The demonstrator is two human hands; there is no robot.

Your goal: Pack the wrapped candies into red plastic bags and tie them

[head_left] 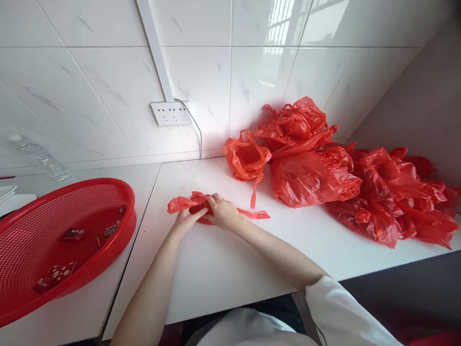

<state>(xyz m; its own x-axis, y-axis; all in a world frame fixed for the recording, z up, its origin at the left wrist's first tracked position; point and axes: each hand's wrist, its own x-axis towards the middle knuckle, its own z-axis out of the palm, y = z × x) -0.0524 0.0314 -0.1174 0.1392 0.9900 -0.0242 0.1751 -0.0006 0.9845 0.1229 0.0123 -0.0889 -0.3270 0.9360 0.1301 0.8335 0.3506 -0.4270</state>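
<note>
Both of my hands meet on a small red plastic bag point(180, 203) lying on the white table. My left hand point(188, 220) grips its near left side, the thumb pointing toward the other hand. Across the top and right of the bag lies my right hand point(221, 211), its fingers curled into the plastic. One strip of the bag sticks out to the left, and another red strip reaches out to the right behind my right wrist. The middle of the bag is mostly hidden under my fingers, so what it contains does not show.
Several red plastic bags point(313, 178) are heaped at the back right against the wall. At the left stands a red mesh basket point(118, 192) with a few small packets inside. Behind it a clear plastic bottle point(45, 158) lies by the wall, left of a socket strip point(171, 113).
</note>
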